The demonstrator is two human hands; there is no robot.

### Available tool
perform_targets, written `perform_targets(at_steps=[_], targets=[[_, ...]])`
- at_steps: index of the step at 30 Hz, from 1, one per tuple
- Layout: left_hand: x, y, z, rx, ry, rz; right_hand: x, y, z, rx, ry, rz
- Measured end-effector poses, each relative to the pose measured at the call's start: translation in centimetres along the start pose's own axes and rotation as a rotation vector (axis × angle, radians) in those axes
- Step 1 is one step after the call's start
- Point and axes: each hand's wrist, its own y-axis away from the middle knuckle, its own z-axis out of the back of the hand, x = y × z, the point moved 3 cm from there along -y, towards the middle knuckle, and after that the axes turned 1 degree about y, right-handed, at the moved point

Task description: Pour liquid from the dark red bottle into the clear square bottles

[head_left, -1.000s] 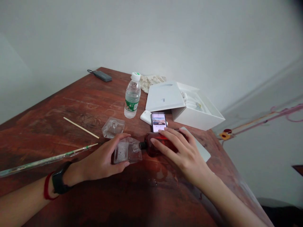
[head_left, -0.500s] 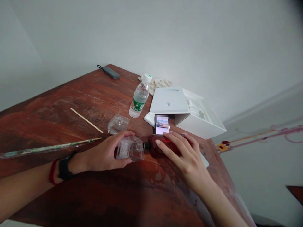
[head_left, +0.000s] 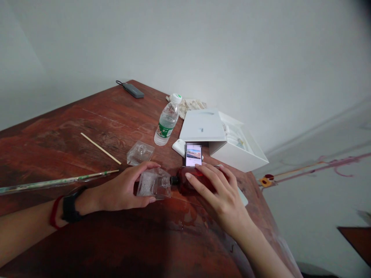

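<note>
My left hand [head_left: 121, 189] grips a clear square glass bottle [head_left: 153, 184] lying on its side, with liquid or bubbles inside. Its neck points right and meets the black neck of a dark red glass bottle [head_left: 194, 182], which my right hand [head_left: 220, 195] holds down with spread fingers. The join between the bottles is small, and I cannot tell whether they are screwed together. A clear glass square piece [head_left: 140, 153] stands just beyond my left hand. A smartphone [head_left: 193, 155] lies just beyond my right fingers.
On the reddish-brown wooden table [head_left: 72, 119] are a water bottle [head_left: 165, 125], an open white box [head_left: 223, 133], a power bank [head_left: 132, 90], a wooden stick [head_left: 100, 148], and a long thin glass rod [head_left: 58, 181]. A wet patch [head_left: 188, 216] lies below my hands.
Both hands still hold the bottles neck to neck. The whole view has shifted and tilted slightly with my head, and the hands have barely moved.
</note>
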Motion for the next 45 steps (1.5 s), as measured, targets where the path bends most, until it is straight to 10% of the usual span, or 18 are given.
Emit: perform_targets(at_steps=[22, 45], targets=[[0.1, 0.2, -0.8, 0.088, 0.108, 0.068, 0.9, -0.5, 0.7, -0.029, 0.014, -0.051], [-0.7, 0.5, -0.3, 0.081, -0.244, 0.031, 0.8, -0.1, 0.8, -0.014, 0.035, -0.001]])
